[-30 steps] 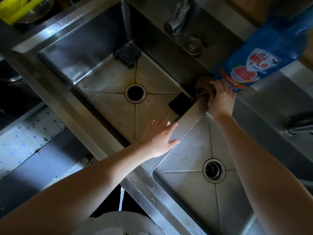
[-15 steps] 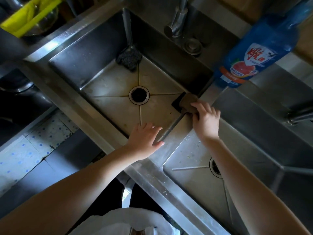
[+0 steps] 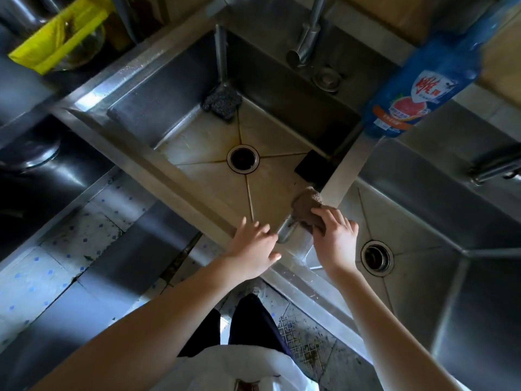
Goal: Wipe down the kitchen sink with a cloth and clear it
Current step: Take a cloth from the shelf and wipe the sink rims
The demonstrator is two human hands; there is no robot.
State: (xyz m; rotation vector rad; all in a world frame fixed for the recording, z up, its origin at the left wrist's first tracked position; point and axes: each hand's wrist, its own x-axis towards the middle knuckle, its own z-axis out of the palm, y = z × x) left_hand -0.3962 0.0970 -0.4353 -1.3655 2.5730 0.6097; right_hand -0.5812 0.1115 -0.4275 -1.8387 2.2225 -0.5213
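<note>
**Wiping the strip between the two sink bowls**

A brown cloth (image 3: pixel 307 206) with a rough, bumpy look sits bunched up on the near end of the metal strip (image 3: pixel 348 162) that splits the sink (image 3: pixel 158 177) in two. The right hand (image 3: pixel 335 241) presses down on it, with its fingers bent over the cloth and holding it. The left hand (image 3: pixel 253 249) lies just beside it on the front edge of the sink. Its fingers are spread out almost straight and hold nothing.

The sink is shiny gray metal with square corners. The left bowl (image 3: pixel 203 148) has a dull, stained floor with fold lines that run to a round drain (image 3: pixel 243 158). In its far corner rests a dark, scratchy scrubber (image 3: pixel 222 104) on a thin metal handle that leans up the back wall. A flat black square (image 3: pixel 313 165) lies by the strip, close to the cloth. The right bowl (image 3: pixel 417 221) has a second drain (image 3: pixel 376 256) and small specks on its floor.

The strip runs smooth and bright from the cloth up to a blue soap bottle (image 3: pixel 417 91) with a fruit picture on it. A metal tap (image 3: pixel 304 43) stands at the back. A yellow bag (image 3: pixel 56 35) lies far off to the left. Below is a tiled floor (image 3: pixel 36 280) with blue dots.
</note>
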